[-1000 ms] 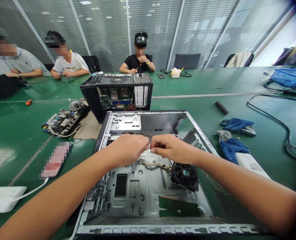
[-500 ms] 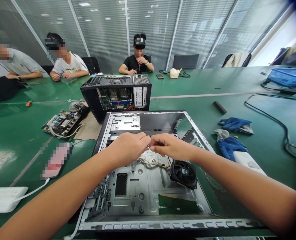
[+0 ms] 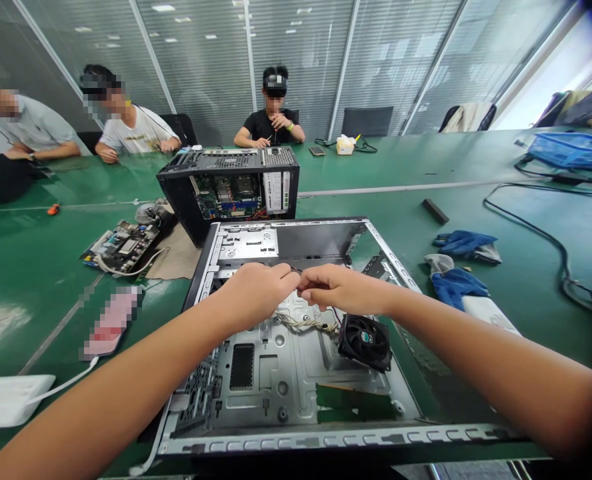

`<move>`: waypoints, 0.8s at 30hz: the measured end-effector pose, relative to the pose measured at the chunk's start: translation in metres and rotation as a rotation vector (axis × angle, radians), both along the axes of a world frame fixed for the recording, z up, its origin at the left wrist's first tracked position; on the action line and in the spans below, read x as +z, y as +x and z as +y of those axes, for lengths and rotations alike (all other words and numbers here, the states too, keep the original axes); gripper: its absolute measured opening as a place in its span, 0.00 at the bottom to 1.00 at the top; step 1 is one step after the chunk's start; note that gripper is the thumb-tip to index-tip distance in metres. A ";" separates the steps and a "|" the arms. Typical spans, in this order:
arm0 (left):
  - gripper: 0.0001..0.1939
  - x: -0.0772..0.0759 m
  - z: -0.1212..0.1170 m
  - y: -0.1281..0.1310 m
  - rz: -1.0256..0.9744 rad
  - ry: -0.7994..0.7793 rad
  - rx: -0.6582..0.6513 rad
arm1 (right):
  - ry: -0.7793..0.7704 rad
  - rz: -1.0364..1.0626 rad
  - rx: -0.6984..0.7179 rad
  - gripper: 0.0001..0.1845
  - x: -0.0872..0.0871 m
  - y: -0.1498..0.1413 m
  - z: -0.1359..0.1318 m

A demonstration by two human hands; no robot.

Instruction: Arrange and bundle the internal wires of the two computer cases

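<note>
Over the open metal computer case (image 3: 296, 363), my left hand (image 3: 262, 293) and my right hand (image 3: 341, 288) meet with their fingertips almost touching. Both are pinched closed. Whatever lies between the fingers is hidden, though a short piece of thin dark wire shows just above them. Below the hands, a twisted beige cable (image 3: 306, 325) runs across the case floor towards a black cooling fan (image 3: 365, 342). The fan sits tilted at the right side of the case. A green memory stick (image 3: 356, 404) lies on the floor near the front rim.
Behind the case stands a second black computer tower (image 3: 229, 187). To the left are a circuit board (image 3: 126, 243), a phone (image 3: 112, 323) and a white power bank (image 3: 13, 400). Blue gloves (image 3: 459, 287) and a black cable (image 3: 551, 233) lie right. Several people sit across the table.
The whole view has shifted slightly. My right hand's fingers have moved a little, while both hands stay together over the case. A co-worker at the left has moved a hand outward.
</note>
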State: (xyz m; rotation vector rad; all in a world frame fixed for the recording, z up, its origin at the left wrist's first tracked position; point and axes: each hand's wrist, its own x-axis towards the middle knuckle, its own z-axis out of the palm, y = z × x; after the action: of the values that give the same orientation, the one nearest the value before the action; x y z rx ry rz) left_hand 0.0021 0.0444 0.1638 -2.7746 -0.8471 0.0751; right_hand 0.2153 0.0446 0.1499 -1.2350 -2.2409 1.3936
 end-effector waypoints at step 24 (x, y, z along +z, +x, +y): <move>0.06 -0.011 -0.001 0.005 -0.140 0.108 -0.142 | -0.017 -0.047 -0.056 0.04 -0.007 0.003 -0.002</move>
State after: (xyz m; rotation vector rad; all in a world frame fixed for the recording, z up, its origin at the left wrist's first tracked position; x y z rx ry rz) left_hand 0.0075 0.0432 0.1523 -2.7530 -0.6617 -0.1856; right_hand 0.2180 0.0423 0.1428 -1.3387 -2.2116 1.3795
